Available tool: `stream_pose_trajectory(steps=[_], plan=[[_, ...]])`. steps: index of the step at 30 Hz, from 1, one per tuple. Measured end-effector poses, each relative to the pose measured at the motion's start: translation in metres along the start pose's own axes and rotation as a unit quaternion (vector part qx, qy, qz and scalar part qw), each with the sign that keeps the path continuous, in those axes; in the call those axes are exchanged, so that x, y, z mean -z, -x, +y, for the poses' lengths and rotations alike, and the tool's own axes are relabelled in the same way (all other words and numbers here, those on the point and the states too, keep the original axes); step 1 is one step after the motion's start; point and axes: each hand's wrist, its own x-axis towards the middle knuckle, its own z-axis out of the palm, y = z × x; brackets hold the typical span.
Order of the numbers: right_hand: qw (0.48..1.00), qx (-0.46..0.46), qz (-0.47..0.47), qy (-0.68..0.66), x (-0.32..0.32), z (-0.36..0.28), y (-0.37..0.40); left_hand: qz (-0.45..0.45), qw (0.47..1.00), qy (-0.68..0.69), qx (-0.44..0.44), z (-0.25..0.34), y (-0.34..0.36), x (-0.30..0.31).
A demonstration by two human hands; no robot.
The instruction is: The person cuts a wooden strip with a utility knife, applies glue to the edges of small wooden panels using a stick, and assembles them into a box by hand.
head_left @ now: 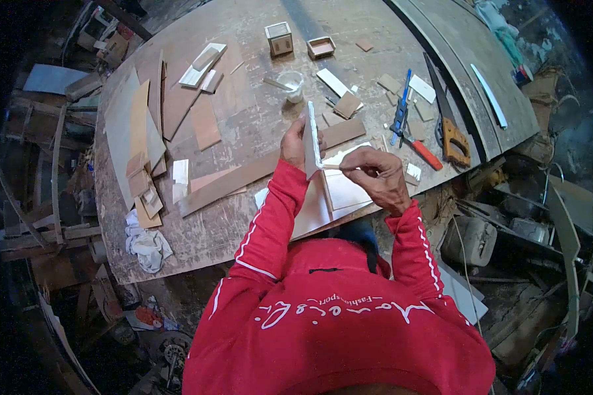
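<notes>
My left hand (294, 143) is closed round a small flat board (312, 146), held on edge, with its narrow white edge facing up. My right hand (379, 179) pinches a thin wooden stick (332, 166), whose tip meets the near end of the board's edge. White wet-looking stuff shows at that spot. Below the hands lie a white sheet (346, 191) and a long brown wooden strip (244, 172). Beyond them stands a clear plastic cup (292, 85) with white stuff inside and a flat stick (278, 83) across its rim.
On the worn wooden table (204, 240) are a small wooden box (279, 39), an open tray-like box (321, 47) and several offcuts. To the right lie a blue clamp (400, 118) with a red handle and a handsaw (453, 141). A white rag (147, 245) sits at the left edge.
</notes>
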Motion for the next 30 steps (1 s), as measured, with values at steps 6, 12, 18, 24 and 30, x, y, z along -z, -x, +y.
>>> stream_pose_trajectory(steps=[6,12,18,24,30], plan=[[0.995,0.035,0.093,-0.024,-0.013,0.012,-0.011,0.034,0.999,-0.025,-0.016,-0.006,-0.003,-0.002],[0.997,0.020,0.036,-0.066,-0.008,0.016,0.002,-0.016,1.000,0.022,0.013,0.000,-0.002,0.013],[0.997,0.025,0.066,-0.035,-0.013,0.011,0.001,0.021,1.000,0.001,-0.001,-0.005,0.000,0.000],[0.993,0.048,0.077,-0.077,-0.011,0.020,0.007,0.002,1.000,0.025,0.016,-0.008,-0.002,0.005],[0.981,0.134,0.118,0.074,-0.015,0.016,-0.008,0.036,0.999,-0.012,-0.013,-0.017,-0.001,-0.002]])
